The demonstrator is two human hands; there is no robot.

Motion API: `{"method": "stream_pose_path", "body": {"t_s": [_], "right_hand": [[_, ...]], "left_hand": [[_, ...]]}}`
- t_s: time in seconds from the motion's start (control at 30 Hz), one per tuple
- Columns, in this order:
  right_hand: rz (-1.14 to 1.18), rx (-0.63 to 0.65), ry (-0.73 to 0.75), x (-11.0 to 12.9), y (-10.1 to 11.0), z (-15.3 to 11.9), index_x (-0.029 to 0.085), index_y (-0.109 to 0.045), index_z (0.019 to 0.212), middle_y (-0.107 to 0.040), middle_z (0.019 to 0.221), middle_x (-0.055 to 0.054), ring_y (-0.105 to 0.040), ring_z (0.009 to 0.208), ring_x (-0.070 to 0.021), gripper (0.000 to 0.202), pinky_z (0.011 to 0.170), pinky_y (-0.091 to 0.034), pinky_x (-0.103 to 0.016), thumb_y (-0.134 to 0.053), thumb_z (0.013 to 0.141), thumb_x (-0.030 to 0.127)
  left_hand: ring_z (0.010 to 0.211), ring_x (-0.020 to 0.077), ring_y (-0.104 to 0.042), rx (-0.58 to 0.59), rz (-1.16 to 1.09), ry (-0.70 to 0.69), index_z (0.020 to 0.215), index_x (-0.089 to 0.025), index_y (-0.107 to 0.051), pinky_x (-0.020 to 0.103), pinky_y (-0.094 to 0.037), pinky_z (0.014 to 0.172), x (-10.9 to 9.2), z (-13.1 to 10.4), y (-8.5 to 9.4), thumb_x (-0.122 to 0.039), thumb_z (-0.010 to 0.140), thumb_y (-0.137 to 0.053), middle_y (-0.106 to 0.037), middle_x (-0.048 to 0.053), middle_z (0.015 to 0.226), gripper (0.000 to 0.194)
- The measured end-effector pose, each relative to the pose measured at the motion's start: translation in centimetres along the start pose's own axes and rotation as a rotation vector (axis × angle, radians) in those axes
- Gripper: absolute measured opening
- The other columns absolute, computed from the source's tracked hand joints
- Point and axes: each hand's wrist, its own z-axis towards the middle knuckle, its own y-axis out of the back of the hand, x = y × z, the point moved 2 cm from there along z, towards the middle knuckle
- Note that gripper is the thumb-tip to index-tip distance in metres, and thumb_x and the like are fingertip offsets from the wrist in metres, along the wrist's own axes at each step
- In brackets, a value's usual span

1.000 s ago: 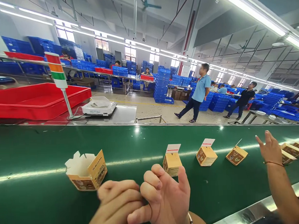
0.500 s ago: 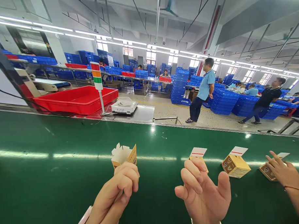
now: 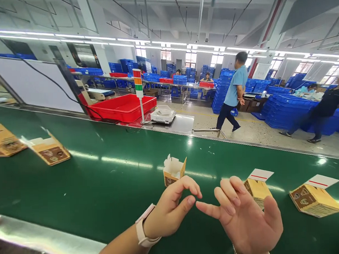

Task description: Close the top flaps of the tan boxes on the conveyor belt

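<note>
My left hand has a pale band on its wrist. Its fingers are bent, with the thumb apart from them and nothing held. Just beyond it, an open-topped cardboard box stands on the green belt, its white inside and raised flaps showing. Palm up, my right hand hovers over the belt with loosely curled fingers spread and nothing visible in it. My hands nearly meet at the fingertips. Partly behind my right hand sits a yellow-brown box with a white flap bearing a red line.
A similar box stands at the right. Two more boxes, a tan one and an open one, are at the left. Beyond the belt are a red tray, a signal light, a scale and a standing person.
The view has swung left, bringing two boxes in at the left. My left hand has uncurled and moved closer to my right hand. Another person's hand at the right is out of view.
</note>
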Motion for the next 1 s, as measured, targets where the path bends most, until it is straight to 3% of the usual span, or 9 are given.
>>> {"method": "stream_pose_path", "body": {"t_s": [0.13, 0.7, 1.0], "right_hand": [[-0.003, -0.016, -0.015, 0.2, 0.3, 0.3, 0.023, -0.056, 0.086, -0.033, 0.073, 0.004, -0.034, 0.062, -0.0124, 0.033, 0.085, -0.056, -0.058, -0.058, 0.083, 0.055], [0.014, 0.010, -0.086, 0.7, 0.3, 0.5, 0.025, -0.053, 0.087, -0.034, 0.075, 0.004, -0.036, 0.062, -0.0131, 0.033, 0.084, -0.056, -0.057, -0.063, 0.080, 0.056], [-0.047, 0.222, -0.115, 0.6, -0.3, -0.2, 0.026, -0.055, 0.100, -0.036, 0.083, 0.003, -0.038, 0.068, -0.0128, 0.043, 0.097, -0.045, -0.059, -0.066, 0.079, 0.062]], "left_hand": [[0.077, 0.0141, -0.051, 0.031, 0.000, -0.009, 0.086, -0.020, -0.059, 0.028, -0.042, 0.073, 0.1, 0.5, 0.1, -0.033, 0.098, -0.048, -0.055, 0.002, 0.078, 0.021], [0.074, 0.0157, -0.053, 0.037, 0.135, -0.030, 0.080, -0.018, -0.061, 0.032, -0.045, 0.073, -0.7, 0.6, 0.2, -0.035, 0.098, -0.048, -0.060, 0.004, 0.073, 0.028], [0.076, 0.0150, -0.055, 0.220, 0.460, 0.018, 0.079, -0.021, -0.058, 0.029, -0.040, 0.070, -2.7, 0.1, 1.2, -0.012, 0.091, -0.048, -0.062, 0.000, 0.072, 0.019]]}}
